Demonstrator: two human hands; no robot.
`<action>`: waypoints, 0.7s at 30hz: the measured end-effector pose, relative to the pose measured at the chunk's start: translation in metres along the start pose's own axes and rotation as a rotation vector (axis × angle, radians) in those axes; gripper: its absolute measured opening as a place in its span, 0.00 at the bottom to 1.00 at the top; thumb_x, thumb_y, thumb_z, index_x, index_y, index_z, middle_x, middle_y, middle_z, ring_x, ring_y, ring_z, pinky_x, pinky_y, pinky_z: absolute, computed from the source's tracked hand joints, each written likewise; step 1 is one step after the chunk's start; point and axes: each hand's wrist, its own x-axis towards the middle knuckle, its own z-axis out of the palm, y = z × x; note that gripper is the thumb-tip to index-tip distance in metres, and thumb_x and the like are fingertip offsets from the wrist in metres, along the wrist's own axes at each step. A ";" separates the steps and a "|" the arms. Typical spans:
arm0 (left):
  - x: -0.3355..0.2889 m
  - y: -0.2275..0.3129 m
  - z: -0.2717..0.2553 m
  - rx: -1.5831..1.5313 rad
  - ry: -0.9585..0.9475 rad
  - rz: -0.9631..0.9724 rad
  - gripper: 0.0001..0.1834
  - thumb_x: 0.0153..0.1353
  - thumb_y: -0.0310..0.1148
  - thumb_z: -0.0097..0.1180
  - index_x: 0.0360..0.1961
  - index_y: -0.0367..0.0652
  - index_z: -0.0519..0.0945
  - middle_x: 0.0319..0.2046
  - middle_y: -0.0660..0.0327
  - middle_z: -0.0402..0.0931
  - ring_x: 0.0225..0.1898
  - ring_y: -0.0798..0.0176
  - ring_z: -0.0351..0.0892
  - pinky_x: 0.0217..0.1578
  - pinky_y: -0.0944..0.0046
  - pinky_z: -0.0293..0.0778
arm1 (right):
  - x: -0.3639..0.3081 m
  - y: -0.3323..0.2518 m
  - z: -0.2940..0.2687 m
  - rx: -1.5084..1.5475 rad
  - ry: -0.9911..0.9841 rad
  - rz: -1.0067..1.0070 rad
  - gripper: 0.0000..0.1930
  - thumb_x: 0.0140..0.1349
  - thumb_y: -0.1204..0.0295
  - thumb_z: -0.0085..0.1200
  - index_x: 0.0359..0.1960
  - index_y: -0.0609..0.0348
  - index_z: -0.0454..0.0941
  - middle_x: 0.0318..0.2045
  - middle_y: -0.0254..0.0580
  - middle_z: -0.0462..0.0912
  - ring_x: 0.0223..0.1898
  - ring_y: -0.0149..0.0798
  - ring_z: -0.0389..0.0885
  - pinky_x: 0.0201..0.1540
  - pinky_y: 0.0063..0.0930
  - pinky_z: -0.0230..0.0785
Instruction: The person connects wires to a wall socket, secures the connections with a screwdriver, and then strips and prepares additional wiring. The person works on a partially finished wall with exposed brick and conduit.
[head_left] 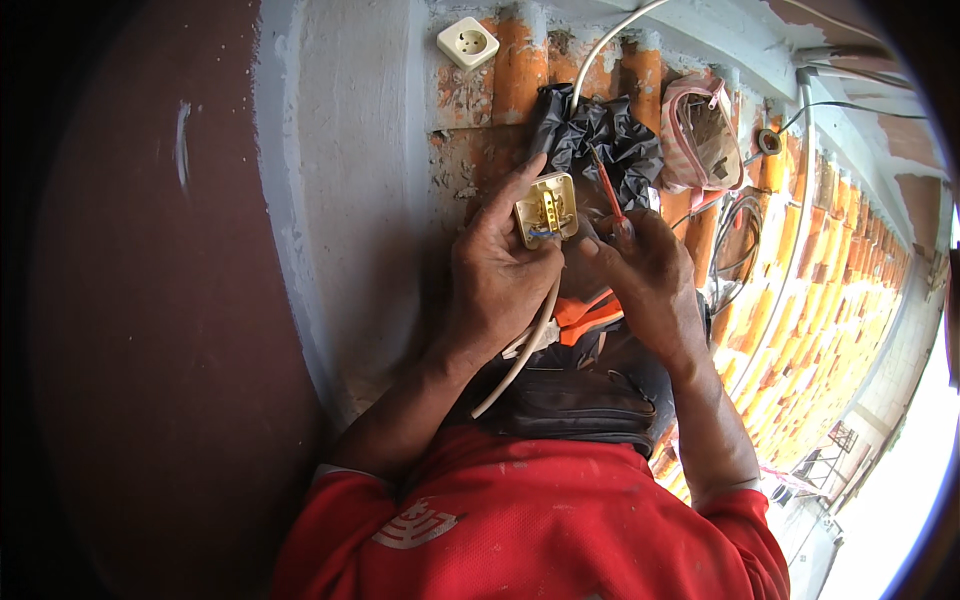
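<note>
Your left hand [497,280] gripped the open socket base [546,209] while your right hand [645,275] pinched the screwdriver [606,188]; wiring terminals, steady aim was seemingly needed next.

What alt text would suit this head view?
The left hand holds an open cream socket with a white cable, while the right hand works a red screwdriver into it, above a black bag.

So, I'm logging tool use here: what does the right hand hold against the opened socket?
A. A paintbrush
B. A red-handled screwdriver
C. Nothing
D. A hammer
B: the right hand grips a thin red-handled screwdriver angled toward the cream socket body held by the left hand.
</note>
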 end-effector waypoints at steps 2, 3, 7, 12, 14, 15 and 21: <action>0.000 -0.004 -0.001 0.062 0.015 0.032 0.43 0.68 0.06 0.55 0.84 0.36 0.63 0.64 0.51 0.81 0.62 0.64 0.84 0.64 0.65 0.81 | -0.010 -0.006 -0.018 -0.246 0.072 -0.238 0.11 0.71 0.74 0.67 0.50 0.66 0.86 0.40 0.44 0.87 0.39 0.39 0.88 0.40 0.34 0.79; 0.001 -0.006 -0.002 0.040 0.023 0.034 0.43 0.67 0.06 0.55 0.83 0.36 0.63 0.64 0.52 0.80 0.62 0.64 0.83 0.63 0.65 0.81 | -0.014 -0.012 -0.031 -0.341 0.075 -0.398 0.10 0.67 0.77 0.68 0.49 0.64 0.87 0.39 0.47 0.87 0.39 0.44 0.88 0.40 0.39 0.80; 0.001 -0.005 0.002 -0.001 0.025 0.040 0.42 0.66 0.06 0.53 0.82 0.34 0.64 0.64 0.52 0.78 0.63 0.64 0.82 0.63 0.65 0.80 | -0.040 -0.021 -0.052 -0.483 0.127 -0.655 0.16 0.57 0.84 0.69 0.48 0.61 0.88 0.41 0.47 0.86 0.39 0.54 0.87 0.40 0.44 0.80; 0.000 -0.006 0.003 0.011 0.042 0.061 0.42 0.65 0.06 0.53 0.82 0.33 0.65 0.64 0.51 0.79 0.63 0.63 0.83 0.64 0.63 0.80 | -0.042 -0.026 -0.048 -0.582 0.145 -0.801 0.19 0.54 0.85 0.68 0.49 0.60 0.88 0.40 0.45 0.85 0.40 0.50 0.86 0.40 0.43 0.80; -0.001 -0.004 0.003 0.019 0.040 0.053 0.42 0.65 0.07 0.54 0.81 0.32 0.65 0.64 0.50 0.79 0.63 0.63 0.83 0.64 0.63 0.81 | -0.043 -0.028 -0.046 -0.609 0.142 -0.818 0.20 0.52 0.85 0.67 0.49 0.60 0.88 0.41 0.44 0.85 0.39 0.49 0.85 0.39 0.43 0.79; -0.001 -0.004 0.003 0.031 0.041 0.056 0.42 0.64 0.07 0.54 0.81 0.32 0.65 0.65 0.50 0.79 0.63 0.62 0.83 0.64 0.63 0.81 | -0.042 -0.027 -0.045 -0.631 0.156 -0.836 0.20 0.51 0.85 0.67 0.49 0.60 0.88 0.41 0.44 0.85 0.39 0.49 0.85 0.39 0.43 0.79; 0.001 -0.012 0.002 0.013 0.056 0.099 0.42 0.63 0.06 0.54 0.80 0.31 0.66 0.66 0.49 0.78 0.63 0.62 0.83 0.65 0.62 0.81 | -0.044 -0.030 -0.047 -0.704 0.170 -0.925 0.23 0.47 0.84 0.64 0.49 0.63 0.88 0.42 0.44 0.85 0.37 0.47 0.82 0.37 0.40 0.77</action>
